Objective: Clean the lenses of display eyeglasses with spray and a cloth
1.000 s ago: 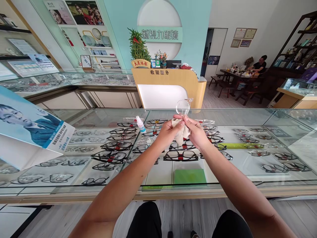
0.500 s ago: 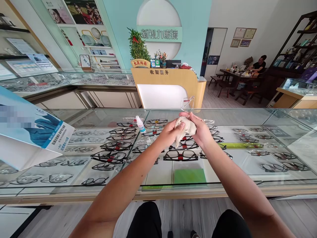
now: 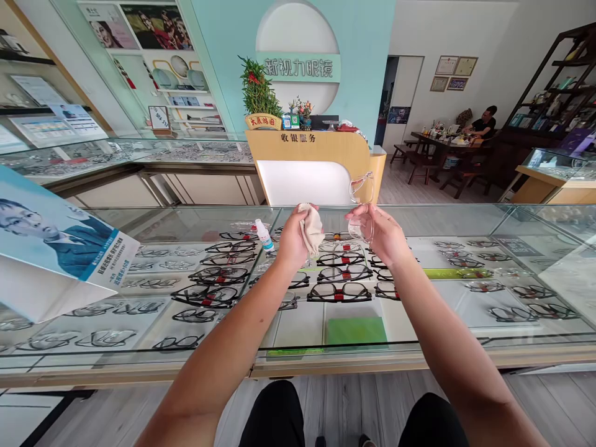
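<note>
My left hand (image 3: 294, 239) is closed around a crumpled cream cleaning cloth (image 3: 311, 230) above the glass counter. A short gap to the right, my right hand (image 3: 384, 233) pinches a pair of clear-framed eyeglasses (image 3: 361, 189) near the middle. One lens stands above the fingers and the other hangs below them. Cloth and eyeglasses are apart. Beside my left hand, a small white spray bottle (image 3: 263, 234) with a blue label stands on the glass top.
Under the counter's glass (image 3: 223, 214) lie rows of eyeglasses (image 3: 339, 292) and a green panel (image 3: 356, 331). A folded advertising card (image 3: 60, 248) stands at the left. Beyond is a wooden cashier desk (image 3: 321, 149). A person (image 3: 484, 123) sits at a far table.
My hands have moved apart. The cloth has come away from the eyeglasses and gone left with my left hand, while my right hand keeps the eyeglasses, the lower lens now uncovered.
</note>
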Demonstrator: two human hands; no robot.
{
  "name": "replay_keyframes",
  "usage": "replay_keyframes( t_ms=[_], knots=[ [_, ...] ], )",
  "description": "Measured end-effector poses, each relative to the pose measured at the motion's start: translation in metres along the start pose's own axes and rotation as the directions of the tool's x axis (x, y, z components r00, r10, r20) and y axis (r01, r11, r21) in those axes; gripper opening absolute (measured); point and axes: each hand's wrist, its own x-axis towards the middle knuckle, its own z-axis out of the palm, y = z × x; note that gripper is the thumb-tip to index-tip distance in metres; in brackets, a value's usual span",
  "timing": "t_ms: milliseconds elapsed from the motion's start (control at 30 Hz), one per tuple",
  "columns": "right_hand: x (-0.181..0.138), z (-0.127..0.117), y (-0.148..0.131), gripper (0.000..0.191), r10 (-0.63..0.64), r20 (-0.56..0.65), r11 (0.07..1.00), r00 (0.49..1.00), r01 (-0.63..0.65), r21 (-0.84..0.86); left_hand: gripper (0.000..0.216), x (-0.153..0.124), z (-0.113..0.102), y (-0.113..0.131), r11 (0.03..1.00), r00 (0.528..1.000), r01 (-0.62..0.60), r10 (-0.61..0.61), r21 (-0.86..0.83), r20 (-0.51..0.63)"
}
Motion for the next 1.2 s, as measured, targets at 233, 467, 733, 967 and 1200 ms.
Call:
replay_keyframes(
  t_ms=[233,467,733,967,1200],
  knots=[
    [-0.004,-0.008,-0.005,0.046,0.007,0.139,0.993,0.99,0.01,-0.117,0.048,-0.015,-0.001,0.004,0.794,0.92,-0.379,0.379,0.476,0.102],
    [-0.006,-0.008,-0.018,0.047,0.058,0.225,0.94,0.973,0.023,-0.34,0.078,-0.012,-0.012,-0.004,0.354,0.701,-0.672,0.588,0.65,0.404],
    [-0.005,-0.013,-0.026,0.044,0.145,0.334,0.929,0.931,-0.013,-0.369,0.104,-0.005,-0.02,-0.008,0.109,0.604,-0.736,0.553,0.668,0.575],
    [-0.006,-0.018,-0.031,0.043,0.166,0.356,0.924,0.92,-0.018,-0.383,0.089,-0.006,-0.022,-0.007,0.122,0.574,-0.77,0.562,0.627,0.596],
    [-0.006,-0.017,-0.03,0.048,0.114,0.307,0.925,0.945,0.012,-0.379,0.079,-0.008,-0.02,-0.008,0.124,0.601,-0.747,0.547,0.654,0.583]
  ],
)
